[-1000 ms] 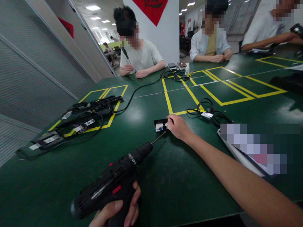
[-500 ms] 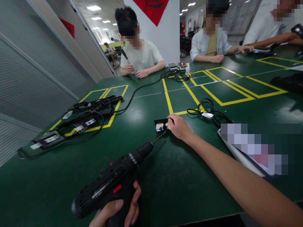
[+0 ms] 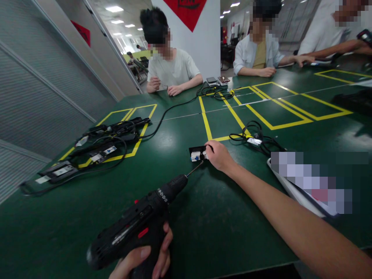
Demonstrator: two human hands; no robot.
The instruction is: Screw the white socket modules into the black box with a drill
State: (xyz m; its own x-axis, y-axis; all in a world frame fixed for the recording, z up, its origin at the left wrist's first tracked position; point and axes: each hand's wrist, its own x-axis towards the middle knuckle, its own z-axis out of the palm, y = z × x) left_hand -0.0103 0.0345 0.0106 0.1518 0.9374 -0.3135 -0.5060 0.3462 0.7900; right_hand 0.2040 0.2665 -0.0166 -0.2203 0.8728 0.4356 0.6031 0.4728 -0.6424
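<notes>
My left hand (image 3: 145, 257) is wrapped round the handle of a black cordless drill (image 3: 136, 221) with red switches. Its long thin bit (image 3: 194, 169) slants up to the right, and the tip reaches the lower edge of a small part in my right hand. That part is a black plate (image 3: 193, 149) bearing white blocks (image 3: 195, 156) with a blue piece. My right hand (image 3: 217, 155) grips the plate's right end with curled fingers, just above the green tabletop (image 3: 221, 221). Whether the tip sits in a screw is too small to tell.
Black devices with cables (image 3: 101, 145) lie at left inside yellow tape. A coiled black cable (image 3: 255, 135) with a white label lies beyond my right hand. A pale tablet-like object (image 3: 302, 190), partly blurred, is at right. Several people (image 3: 174, 66) sit across the table.
Both my hands, the drill and the plate stay almost still; the view shifts slightly. The person opposite has lowered the dark-handled tool they held up.
</notes>
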